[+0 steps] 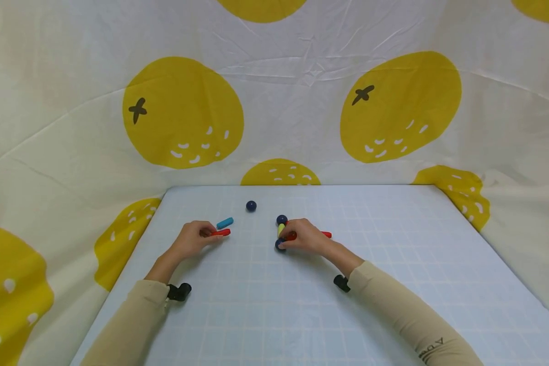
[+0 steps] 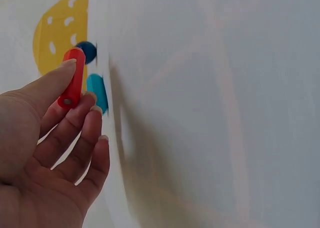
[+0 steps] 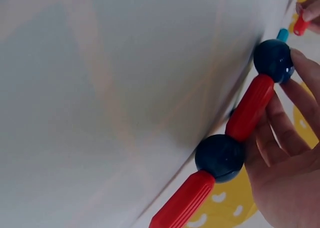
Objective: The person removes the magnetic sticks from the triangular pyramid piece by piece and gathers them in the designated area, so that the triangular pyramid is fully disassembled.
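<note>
My left hand (image 1: 194,239) pinches a red magnetic building rod (image 2: 74,79) between thumb and forefinger; a metal dot shows at the rod's end. My right hand (image 1: 304,235) holds a dark blue ball (image 3: 274,61) at the near end of a joined piece, its fingertips on that ball. From this ball runs a red rod (image 3: 250,108), then a second blue ball (image 3: 220,158) and another red rod (image 3: 182,200). In the head view, a yellow-green rod (image 1: 281,230) lies between the held ball and a farther blue ball (image 1: 281,219). The right hand partly covers the piece there.
A loose light-blue rod (image 1: 225,222) lies just beyond the left hand. Farther back stands a single dark blue ball (image 1: 251,206). The table (image 1: 274,305) has a pale grid cloth, and a white curtain (image 1: 293,101) with yellow fruit shapes hangs behind and at the sides.
</note>
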{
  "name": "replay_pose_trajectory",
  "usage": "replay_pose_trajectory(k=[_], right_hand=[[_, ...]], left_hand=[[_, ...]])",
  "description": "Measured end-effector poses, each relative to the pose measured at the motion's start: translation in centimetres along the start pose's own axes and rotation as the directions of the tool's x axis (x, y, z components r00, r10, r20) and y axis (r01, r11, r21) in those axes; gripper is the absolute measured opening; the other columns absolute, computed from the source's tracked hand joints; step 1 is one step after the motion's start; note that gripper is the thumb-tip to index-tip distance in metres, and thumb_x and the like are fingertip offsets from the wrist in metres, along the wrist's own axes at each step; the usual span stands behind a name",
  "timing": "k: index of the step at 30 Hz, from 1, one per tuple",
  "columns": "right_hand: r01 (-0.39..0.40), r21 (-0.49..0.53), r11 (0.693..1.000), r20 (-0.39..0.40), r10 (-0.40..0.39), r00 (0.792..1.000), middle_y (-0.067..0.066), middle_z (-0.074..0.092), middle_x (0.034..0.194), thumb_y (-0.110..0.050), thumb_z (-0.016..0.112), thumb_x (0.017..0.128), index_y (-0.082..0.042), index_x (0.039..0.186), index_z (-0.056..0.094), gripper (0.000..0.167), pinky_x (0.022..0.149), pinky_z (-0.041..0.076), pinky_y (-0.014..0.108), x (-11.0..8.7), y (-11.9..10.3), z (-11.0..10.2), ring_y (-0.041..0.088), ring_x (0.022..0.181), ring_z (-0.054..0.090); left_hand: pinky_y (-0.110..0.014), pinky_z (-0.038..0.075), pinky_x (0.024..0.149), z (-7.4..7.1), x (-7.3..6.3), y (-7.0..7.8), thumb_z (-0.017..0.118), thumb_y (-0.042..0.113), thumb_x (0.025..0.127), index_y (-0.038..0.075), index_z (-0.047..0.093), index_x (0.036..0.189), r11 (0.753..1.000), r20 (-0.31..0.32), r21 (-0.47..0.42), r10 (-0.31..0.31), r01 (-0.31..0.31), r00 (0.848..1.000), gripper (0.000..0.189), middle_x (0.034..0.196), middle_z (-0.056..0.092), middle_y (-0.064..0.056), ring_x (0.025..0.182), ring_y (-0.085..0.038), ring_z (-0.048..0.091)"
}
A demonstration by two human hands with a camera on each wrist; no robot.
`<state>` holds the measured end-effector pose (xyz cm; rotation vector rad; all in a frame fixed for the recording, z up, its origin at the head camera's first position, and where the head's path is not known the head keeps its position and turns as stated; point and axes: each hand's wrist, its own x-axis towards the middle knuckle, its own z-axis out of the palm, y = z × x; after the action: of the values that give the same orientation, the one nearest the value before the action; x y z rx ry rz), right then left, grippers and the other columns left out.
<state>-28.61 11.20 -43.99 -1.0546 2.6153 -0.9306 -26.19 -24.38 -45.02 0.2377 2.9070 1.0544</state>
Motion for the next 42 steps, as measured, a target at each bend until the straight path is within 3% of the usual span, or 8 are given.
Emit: replay_pose_trajectory(k=[14,25,38,42], right_hand=[[-0.036,-0.010,0.999,-0.006,0.036,0.999,0.004,0.067,0.098,-0.018,0.081,0.090,-0.009,0.110,0.078,0.022,0.080,0.050,0.028,0.1,-0.4,0.3,0.018,0.091,0.056],[0.026,0.010,1.000,-0.001,-0.026,1.000,0.010,0.070,0.105,-0.016,0.079,0.092,-0.002,0.113,0.074,0.026,0.088,0.056,0.038,-0.5,-0.1,-0.5,0.027,0.097,0.065],[0.017,-0.029,0.999,-0.013,-0.018,1.000,0.013,0.070,0.106,-0.012,0.077,0.092,-0.001,0.116,0.074,0.026,0.086,0.054,0.037,-1.1,1.0,-1.8,0.028,0.094,0.063],[0.017,-0.042,0.999,-0.002,-0.017,1.000,0.013,0.070,0.104,-0.011,0.077,0.092,0.000,0.113,0.075,0.024,0.088,0.054,0.042,-1.0,1.3,-1.8,0.031,0.094,0.063]], left_hand=[[-0.034,0.046,0.078,-0.3,0.7,-1.3,0.078,0.027,0.093,0.006,0.072,0.103,0.997,0.047,0.036,-0.069,0.067,0.996,0.024,0.090,0.063,-0.007,0.089,-0.025,0.054],[-0.033,0.046,0.075,-0.3,0.9,-1.6,0.079,0.022,0.092,0.003,0.072,0.105,0.999,0.067,0.037,-0.040,0.037,0.997,0.025,0.090,0.063,-0.007,0.087,-0.024,0.054],[-0.034,0.045,0.077,-0.4,0.6,-1.6,0.080,0.020,0.091,0.005,0.071,0.106,0.998,0.072,0.051,-0.023,0.020,0.997,0.023,0.091,0.063,-0.006,0.089,-0.024,0.054],[-0.036,0.047,0.080,-0.8,0.3,-1.6,0.079,0.023,0.091,0.005,0.070,0.111,0.998,0.073,0.064,-0.021,0.016,0.997,0.027,0.095,0.064,-0.007,0.092,-0.025,0.055]])
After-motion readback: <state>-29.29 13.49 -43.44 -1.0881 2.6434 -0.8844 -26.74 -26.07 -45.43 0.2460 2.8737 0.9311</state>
